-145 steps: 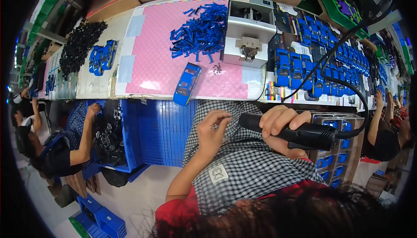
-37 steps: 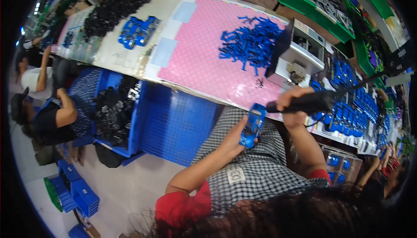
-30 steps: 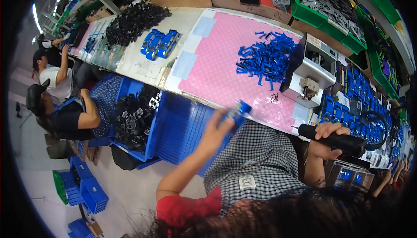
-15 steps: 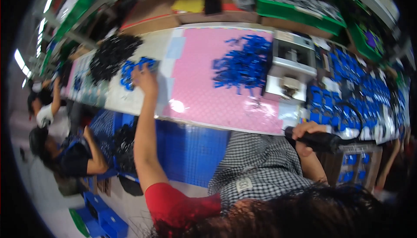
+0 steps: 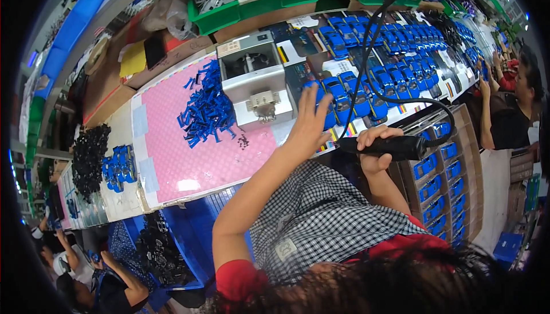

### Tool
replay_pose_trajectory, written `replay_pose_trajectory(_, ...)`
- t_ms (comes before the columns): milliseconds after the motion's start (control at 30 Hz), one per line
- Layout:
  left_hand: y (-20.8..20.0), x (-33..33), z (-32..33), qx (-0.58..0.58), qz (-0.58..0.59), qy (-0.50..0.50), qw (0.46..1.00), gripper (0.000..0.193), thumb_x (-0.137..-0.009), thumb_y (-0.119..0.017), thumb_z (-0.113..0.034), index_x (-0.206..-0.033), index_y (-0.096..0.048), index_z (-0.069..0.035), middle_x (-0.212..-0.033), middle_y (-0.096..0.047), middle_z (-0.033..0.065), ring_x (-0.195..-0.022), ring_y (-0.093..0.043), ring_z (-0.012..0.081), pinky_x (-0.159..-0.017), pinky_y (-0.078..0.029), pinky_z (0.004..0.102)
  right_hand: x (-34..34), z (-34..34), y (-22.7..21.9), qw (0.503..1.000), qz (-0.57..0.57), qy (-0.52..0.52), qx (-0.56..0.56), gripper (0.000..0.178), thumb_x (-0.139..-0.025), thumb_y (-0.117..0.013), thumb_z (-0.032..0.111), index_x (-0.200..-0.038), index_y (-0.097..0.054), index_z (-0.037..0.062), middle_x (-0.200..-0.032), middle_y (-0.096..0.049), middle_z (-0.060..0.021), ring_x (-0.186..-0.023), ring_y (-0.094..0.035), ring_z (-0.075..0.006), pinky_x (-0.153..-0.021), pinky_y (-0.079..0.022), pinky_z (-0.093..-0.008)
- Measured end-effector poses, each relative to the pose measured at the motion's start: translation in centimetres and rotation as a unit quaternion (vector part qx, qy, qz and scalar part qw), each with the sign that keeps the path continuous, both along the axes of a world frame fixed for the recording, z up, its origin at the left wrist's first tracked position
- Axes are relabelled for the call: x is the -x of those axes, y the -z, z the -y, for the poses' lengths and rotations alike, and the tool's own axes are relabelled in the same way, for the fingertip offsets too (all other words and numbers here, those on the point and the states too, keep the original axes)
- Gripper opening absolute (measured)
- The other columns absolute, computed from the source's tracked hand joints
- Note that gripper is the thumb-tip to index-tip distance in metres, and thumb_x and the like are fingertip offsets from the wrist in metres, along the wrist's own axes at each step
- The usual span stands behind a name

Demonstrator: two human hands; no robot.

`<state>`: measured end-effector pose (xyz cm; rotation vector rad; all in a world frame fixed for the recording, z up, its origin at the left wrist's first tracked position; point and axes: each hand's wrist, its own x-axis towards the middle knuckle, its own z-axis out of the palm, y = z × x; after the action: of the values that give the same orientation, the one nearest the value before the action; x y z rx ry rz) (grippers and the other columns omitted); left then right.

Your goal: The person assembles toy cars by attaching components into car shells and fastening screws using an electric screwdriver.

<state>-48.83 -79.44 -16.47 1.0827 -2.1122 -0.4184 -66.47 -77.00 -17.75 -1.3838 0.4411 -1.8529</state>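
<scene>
My left hand (image 5: 309, 124) reaches over the table with its fingers spread, at the near left end of the rows of blue toy cars. Its fingertips are at a blue toy car (image 5: 314, 87); whether they touch it I cannot tell. My right hand (image 5: 375, 146) is wrapped round a black electric screwdriver (image 5: 408, 148), its tip pointing left and a coiled cable at its rear end. More toy cars (image 5: 360, 103) stand in rows to the right. Left of my left hand is a grey metal machine (image 5: 252, 79), probably a screw feeder.
A heap of blue plastic parts (image 5: 209, 113) and a few tiny dark pieces (image 5: 243, 141) lie on a pink mat (image 5: 166, 136). Farther left are several blue cars (image 5: 119, 168) and black parts (image 5: 90, 159). A cardboard tray (image 5: 470, 171) of cars stands right. Co-workers sit at both sides.
My left hand has left the blue cars at the left and swung right to the car rows beyond the machine. The view has turned right. My right hand still holds the screwdriver.
</scene>
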Motion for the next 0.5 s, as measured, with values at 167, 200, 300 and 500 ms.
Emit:
replay_pose_trajectory(167, 0.8, 0.7, 3.8, -0.18, 0.08, -0.092, 0.976, 0.106, -0.047, -0.085, -0.021, -0.134, -0.026, -0.007, -0.139, -0.01, 0.034, -0.128, -0.012, 0.0553, -0.104, -0.024, 0.0575, 0.5, -0.4, 0.7, 0.997, 0.062, -0.017, -0.03, 0.057, -0.079, -0.061, 0.057, -0.099, -0.034, 0.0104, -0.075, -0.048, -0.0075, -0.055, -0.051, -0.0167, -0.053, -0.045, -0.0294)
replay_pose_trajectory(200, 0.6, 0.7, 3.5, -0.184, 0.087, -0.096, 0.974, 0.106, -0.047, -0.085, -0.021, -0.134, -0.026, -0.007, -0.139, -0.01, 0.034, -0.128, -0.012, 0.0553, -0.104, -0.024, 0.0575, 0.7, -0.3, 0.7, 0.998, 0.063, -0.012, -0.028, 0.057, -0.078, -0.061, 0.057, -0.099, -0.034, 0.0107, -0.075, -0.048, -0.0076, -0.055, -0.051, -0.0169, -0.053, -0.046, -0.03)
replay_pose_trajectory(300, -0.5, 0.8, 0.7, -0.073, 0.075, -0.075, 0.992, 0.106, -0.046, -0.084, -0.02, -0.134, -0.027, -0.008, -0.139, -0.014, 0.0318, -0.126, -0.016, 0.0555, -0.103, -0.025, 0.0578, 1.2, -0.3, 0.9, 0.998, 0.056, 0.007, -0.034, 0.057, -0.078, -0.059, 0.059, -0.1, -0.035, 0.0117, -0.075, -0.047, -0.0066, -0.054, -0.05, -0.0165, -0.055, -0.045, -0.0313)
replay_pose_trajectory(500, -2.1, -4.2, -10.0, -0.107, 0.034, -0.147, 0.983, 0.102, -0.047, -0.084, -0.018, -0.134, -0.032, -0.01, -0.14, -0.016, 0.0265, -0.128, -0.019, 0.0488, -0.104, -0.026, 0.0538, 0.7, -0.3, 0.6, 0.998, 0.044, 0.005, -0.038, 0.058, -0.078, -0.057, 0.061, -0.1, -0.037, 0.0116, -0.074, -0.047, -0.0061, -0.052, -0.047, -0.0154, -0.054, -0.044, -0.0301)
